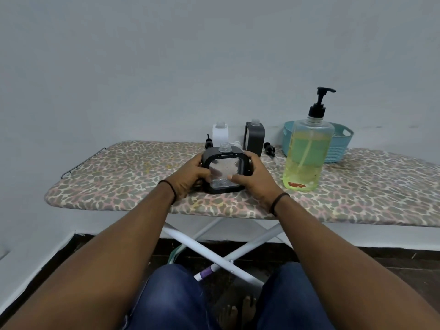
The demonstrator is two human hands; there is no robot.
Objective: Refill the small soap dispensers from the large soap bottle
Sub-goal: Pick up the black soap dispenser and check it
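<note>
One leopard-print ironing board [133,186], grey wall [166,67]

The person's forearms were bare, with no sleeves in view. A thin black band [172,190] circled the wrist of the left hand [188,177], and a like band [277,201] circled the wrist of the right hand [256,181]. Dark blue jeans [171,298] covered both legs, and the feet [238,310] were bare.

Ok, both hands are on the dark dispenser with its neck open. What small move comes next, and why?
Probably free the right hand and reach for the large soap bottle, while the left hand steadies the dark dispenser: its neck is open and it looks nearly empty.
</note>
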